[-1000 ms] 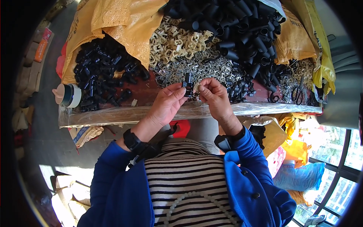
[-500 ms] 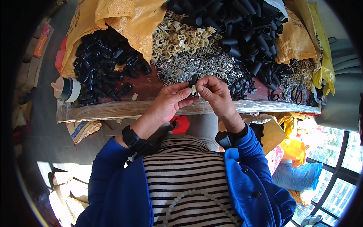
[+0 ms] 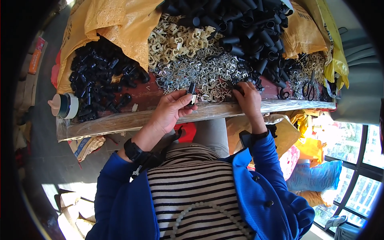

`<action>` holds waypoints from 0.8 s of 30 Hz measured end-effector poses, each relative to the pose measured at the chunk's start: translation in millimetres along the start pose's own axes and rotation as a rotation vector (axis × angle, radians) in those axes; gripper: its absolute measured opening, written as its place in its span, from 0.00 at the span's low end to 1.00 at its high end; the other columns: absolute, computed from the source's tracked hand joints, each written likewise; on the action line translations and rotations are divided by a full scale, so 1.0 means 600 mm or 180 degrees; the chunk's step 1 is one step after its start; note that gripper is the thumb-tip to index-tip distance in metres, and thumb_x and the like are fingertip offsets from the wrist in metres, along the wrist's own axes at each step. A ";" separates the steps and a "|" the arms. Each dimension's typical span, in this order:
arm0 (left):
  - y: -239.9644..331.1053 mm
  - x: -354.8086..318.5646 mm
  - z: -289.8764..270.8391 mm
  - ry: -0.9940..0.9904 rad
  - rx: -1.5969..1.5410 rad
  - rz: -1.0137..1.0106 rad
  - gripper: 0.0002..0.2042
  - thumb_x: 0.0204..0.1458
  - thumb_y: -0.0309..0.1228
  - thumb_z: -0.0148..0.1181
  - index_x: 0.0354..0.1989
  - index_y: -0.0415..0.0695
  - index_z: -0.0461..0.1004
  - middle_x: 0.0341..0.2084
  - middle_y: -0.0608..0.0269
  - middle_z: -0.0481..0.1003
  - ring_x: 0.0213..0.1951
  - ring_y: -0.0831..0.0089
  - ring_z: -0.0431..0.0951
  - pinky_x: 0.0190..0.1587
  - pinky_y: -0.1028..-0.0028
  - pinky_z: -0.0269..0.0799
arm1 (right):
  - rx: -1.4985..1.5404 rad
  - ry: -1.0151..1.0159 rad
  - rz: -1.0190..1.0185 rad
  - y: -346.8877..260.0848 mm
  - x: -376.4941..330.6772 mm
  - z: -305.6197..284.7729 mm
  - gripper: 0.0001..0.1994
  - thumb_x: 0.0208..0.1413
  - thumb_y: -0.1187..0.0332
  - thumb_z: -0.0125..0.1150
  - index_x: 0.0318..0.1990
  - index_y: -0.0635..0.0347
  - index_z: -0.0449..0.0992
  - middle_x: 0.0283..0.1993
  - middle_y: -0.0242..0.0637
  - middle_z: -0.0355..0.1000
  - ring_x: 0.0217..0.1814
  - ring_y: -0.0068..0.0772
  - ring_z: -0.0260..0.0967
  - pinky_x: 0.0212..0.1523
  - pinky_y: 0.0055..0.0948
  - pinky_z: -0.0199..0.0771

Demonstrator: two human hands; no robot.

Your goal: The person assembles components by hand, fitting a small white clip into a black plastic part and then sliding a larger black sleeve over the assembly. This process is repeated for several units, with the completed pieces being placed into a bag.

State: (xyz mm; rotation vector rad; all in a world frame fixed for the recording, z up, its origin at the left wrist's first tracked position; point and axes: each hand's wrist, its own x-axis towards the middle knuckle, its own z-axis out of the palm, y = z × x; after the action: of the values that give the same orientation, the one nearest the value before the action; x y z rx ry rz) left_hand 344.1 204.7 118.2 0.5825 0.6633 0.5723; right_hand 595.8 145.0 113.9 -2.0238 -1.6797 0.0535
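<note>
Upright between the thumb and fingers of my left hand (image 3: 167,111) is a small black plastic fitting (image 3: 193,89) with a pale piece on its side. This hand is above the table's front edge. My right hand (image 3: 251,101) rests farther right, its fingers curled down into a pile of small black pieces (image 3: 258,84). The fingertips are partly hidden there, so what they pinch does not show. Bent metal clips (image 3: 216,72) lie heaped between and beyond the hands, with cream plastic clips (image 3: 176,40) behind them.
Black tubes (image 3: 256,34) pile up at the back right. Black fittings (image 3: 94,72) spill from an orange woven sack (image 3: 120,28) on the left. A round container (image 3: 64,106) stands at the left corner. Scissors (image 3: 309,89) lie at the right, near the plastic-wrapped wooden edge (image 3: 148,119).
My right hand has left the fitting and moved right and down into the small black pieces. My left hand keeps the fitting. The view has shifted slightly.
</note>
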 end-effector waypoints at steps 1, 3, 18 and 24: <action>-0.002 0.002 0.000 -0.0009 0.0005 0.0003 0.10 0.47 0.31 0.52 0.36 0.40 0.68 0.28 0.60 0.72 0.28 0.75 0.73 0.29 0.82 0.71 | -0.0079 0.0019 -0.0059 0.001 0.000 0.007 0.08 0.41 0.70 0.57 0.31 0.60 0.69 0.23 0.36 0.64 0.23 0.31 0.64 0.22 0.25 0.63; -0.005 0.004 0.003 -0.0065 -0.0097 -0.0044 0.10 0.47 0.31 0.52 0.36 0.40 0.68 0.28 0.59 0.72 0.28 0.75 0.73 0.27 0.82 0.71 | -0.0228 0.0058 -0.0178 0.003 0.001 0.015 0.08 0.41 0.69 0.56 0.30 0.59 0.69 0.24 0.38 0.65 0.23 0.36 0.64 0.24 0.28 0.64; -0.005 0.015 0.004 -0.0052 -0.0074 0.0018 0.11 0.48 0.29 0.50 0.39 0.39 0.67 0.31 0.58 0.71 0.30 0.74 0.73 0.30 0.82 0.71 | 0.0833 -0.0107 -0.0672 -0.028 0.020 0.004 0.07 0.40 0.73 0.56 0.29 0.61 0.69 0.26 0.37 0.64 0.25 0.36 0.64 0.25 0.27 0.64; -0.004 0.009 0.006 -0.0041 -0.0133 -0.0009 0.11 0.49 0.28 0.49 0.40 0.39 0.67 0.32 0.58 0.71 0.32 0.73 0.73 0.31 0.82 0.71 | 0.0427 -0.0528 -0.0910 -0.038 0.010 0.030 0.05 0.41 0.74 0.55 0.28 0.62 0.69 0.27 0.39 0.64 0.25 0.38 0.64 0.25 0.28 0.64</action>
State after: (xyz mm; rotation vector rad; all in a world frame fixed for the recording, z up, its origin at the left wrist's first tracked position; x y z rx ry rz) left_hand 350.8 205.1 116.6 0.5458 0.6385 0.5781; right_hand 570.5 159.1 109.0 -1.7048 -1.9965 0.2342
